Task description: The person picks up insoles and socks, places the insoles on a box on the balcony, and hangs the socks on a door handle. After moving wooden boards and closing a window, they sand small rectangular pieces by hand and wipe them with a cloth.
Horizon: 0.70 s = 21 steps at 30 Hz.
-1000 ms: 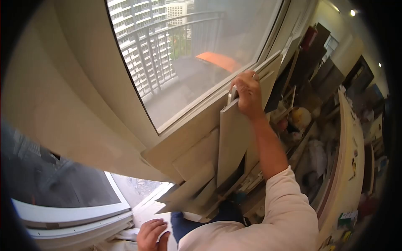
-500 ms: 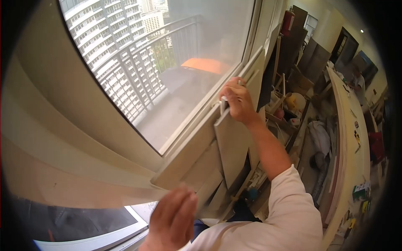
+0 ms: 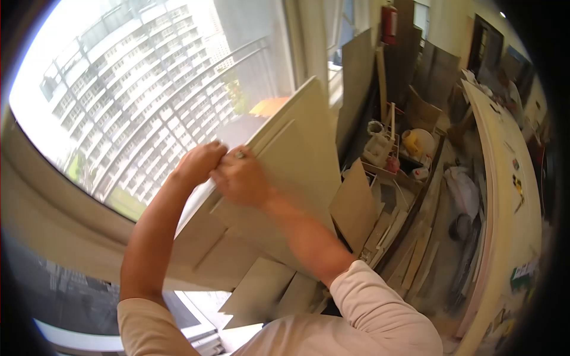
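Note:
Several flat pale panels (image 3: pixel 297 154) lean upright below the large window (image 3: pixel 148 107). My left hand (image 3: pixel 202 163) is closed at the panels' upper edge, against the window side. Right beside it, my right hand (image 3: pixel 242 177), with a ring on one finger, has its fingers wrapped over the same edge. The two hands touch or nearly touch. What lies under the left fingers is hidden. Smaller board pieces (image 3: pixel 261 288) lean lower down, near my body.
A long pale worktop (image 3: pixel 504 160) with tools runs along the right. Between it and the panels are wood strips (image 3: pixel 418 258), a brown board (image 3: pixel 354 204) and a yellow-white container (image 3: pixel 417 143). A red fire extinguisher (image 3: pixel 389 24) hangs behind. A person (image 3: pixel 509 92) is at the far right.
My left hand has moved up and forward from near my body to the panel edge, beside my right hand. The panels now stand farther out from the window, and the view has shifted.

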{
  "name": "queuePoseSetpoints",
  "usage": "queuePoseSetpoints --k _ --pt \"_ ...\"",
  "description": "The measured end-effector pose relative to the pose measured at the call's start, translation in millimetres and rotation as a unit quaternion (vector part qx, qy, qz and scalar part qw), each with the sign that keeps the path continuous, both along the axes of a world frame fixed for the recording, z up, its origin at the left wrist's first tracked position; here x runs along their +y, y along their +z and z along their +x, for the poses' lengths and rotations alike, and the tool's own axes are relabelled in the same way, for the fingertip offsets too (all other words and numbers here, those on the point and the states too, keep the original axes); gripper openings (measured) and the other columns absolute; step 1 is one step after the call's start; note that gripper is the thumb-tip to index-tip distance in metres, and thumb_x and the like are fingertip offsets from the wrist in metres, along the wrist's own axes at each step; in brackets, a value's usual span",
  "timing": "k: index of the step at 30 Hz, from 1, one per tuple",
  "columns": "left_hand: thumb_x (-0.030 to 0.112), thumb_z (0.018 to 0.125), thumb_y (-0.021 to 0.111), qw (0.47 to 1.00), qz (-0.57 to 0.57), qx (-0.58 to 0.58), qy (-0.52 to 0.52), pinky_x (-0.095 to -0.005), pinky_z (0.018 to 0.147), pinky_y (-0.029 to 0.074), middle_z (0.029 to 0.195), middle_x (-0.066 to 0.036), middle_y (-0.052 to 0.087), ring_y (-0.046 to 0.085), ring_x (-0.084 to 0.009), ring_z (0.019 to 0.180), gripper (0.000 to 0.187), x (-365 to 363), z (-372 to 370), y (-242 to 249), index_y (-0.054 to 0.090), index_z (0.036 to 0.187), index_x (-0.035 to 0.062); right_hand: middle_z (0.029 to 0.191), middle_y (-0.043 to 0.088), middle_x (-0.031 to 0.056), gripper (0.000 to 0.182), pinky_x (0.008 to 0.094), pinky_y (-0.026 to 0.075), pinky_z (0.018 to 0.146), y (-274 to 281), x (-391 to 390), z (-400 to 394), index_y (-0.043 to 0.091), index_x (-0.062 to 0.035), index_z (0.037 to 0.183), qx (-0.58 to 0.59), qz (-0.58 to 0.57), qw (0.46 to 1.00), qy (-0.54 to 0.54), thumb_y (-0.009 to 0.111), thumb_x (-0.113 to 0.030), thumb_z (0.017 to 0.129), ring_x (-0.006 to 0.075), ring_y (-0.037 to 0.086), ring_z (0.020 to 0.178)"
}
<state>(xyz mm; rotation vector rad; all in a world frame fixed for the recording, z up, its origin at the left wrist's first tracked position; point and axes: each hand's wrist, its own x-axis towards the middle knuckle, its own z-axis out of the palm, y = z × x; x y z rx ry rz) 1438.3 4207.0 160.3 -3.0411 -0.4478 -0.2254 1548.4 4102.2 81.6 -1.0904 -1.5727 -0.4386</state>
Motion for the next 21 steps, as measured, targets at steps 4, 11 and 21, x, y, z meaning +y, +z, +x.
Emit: queuePoseSetpoints --k 4,11,21 --pt "0.008 0.081 0.056 0.996 0.033 0.055 0.069 -0.0429 0.075 0.050 0.092 -0.009 0.058 0.062 -0.0321 0.091 0.010 -9.1 6.9 2.2 0.053 0.091 0.0080 0.074 0.063 0.0065 0.024 0.0420 0.037 0.092 1.6 -6.6 5.1 0.065 -0.0065 0.069 0.024 -0.016 0.999 0.031 0.055 -0.020 0.086 0.0238 0.059 0.079" --pt "0.005 0.084 0.052 0.989 0.124 0.040 0.073 -0.0429 0.069 0.052 0.090 -0.009 0.058 0.063 -0.0307 0.086 0.007 7.4 -0.5 -8.0 0.052 0.091 0.0076 0.065 0.056 0.0055 0.023 0.0408 0.038 0.092 1.5 -7.7 2.4 0.061 -0.0071 0.064 0.047 -0.006 0.998 0.047 0.055 -0.015 0.085 0.0232 0.056 0.069" --pt "0.010 0.086 0.052 0.984 0.124 0.036 0.122 -0.0453 0.068 0.049 0.087 -0.010 0.057 0.061 -0.0338 0.082 0.003 27.2 -2.1 -2.7 0.051 0.087 0.0077 0.068 0.059 0.0079 0.022 0.0417 0.038 0.092 1.8 -5.5 2.0 0.066 -0.0061 0.069 0.050 -0.006 0.997 0.051 0.054 -0.016 0.085 0.0253 0.060 0.077"
